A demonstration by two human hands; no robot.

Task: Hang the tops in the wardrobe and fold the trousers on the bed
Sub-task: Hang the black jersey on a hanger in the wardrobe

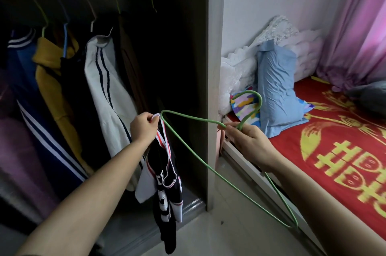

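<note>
Holding one top (165, 182) and one hanger (189, 116).

My left hand (144, 127) pinches the white-trimmed strap of a black sports top (167, 176) against one tip of a green wire hanger (192, 117), which my right hand (248, 142) grips just below its hook, before the open wardrobe (208, 88) beside the red-covered bed (334, 151).

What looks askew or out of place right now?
The black top hangs bunched at one end of the green hanger, pinched there by the left hand; the right hand holds the hanger tipped sideways. Nothing looks damaged.
</note>
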